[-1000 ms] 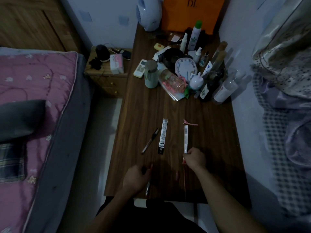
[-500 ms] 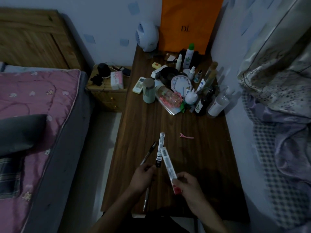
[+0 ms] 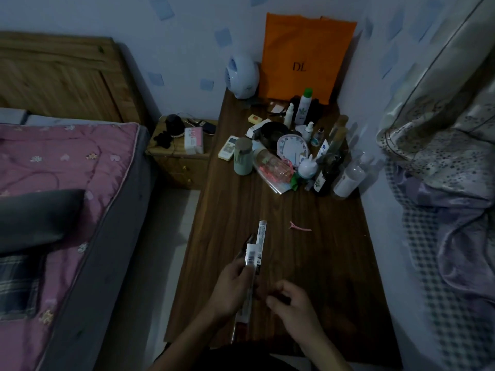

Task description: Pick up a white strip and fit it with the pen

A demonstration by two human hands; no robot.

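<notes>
My left hand (image 3: 231,289) grips a long slim white package (image 3: 250,266) with a barcode label, held upright-slanted above the near part of the dark wooden table (image 3: 321,277). Just to its right, my right hand (image 3: 293,303) has its fingers curled, fingertips close to the package's lower half. In the dim light it is unclear whether they pinch anything. A second slim package (image 3: 262,232) lies flat on the table just beyond, with a dark pen (image 3: 249,241) partly hidden beside it.
A pink hair clip (image 3: 300,227) lies mid-table. Bottles, a clock (image 3: 292,149), a green cup (image 3: 243,159) and an orange bag (image 3: 305,54) crowd the far end. A bed with a pink quilt (image 3: 53,170) is on the left, a nightstand (image 3: 179,159) behind it, bedding on the right.
The slim package was lifted off the table by my right hand and passed to my left hand. Both hands have come together near the table's front edge, and the view tilted upward.
</notes>
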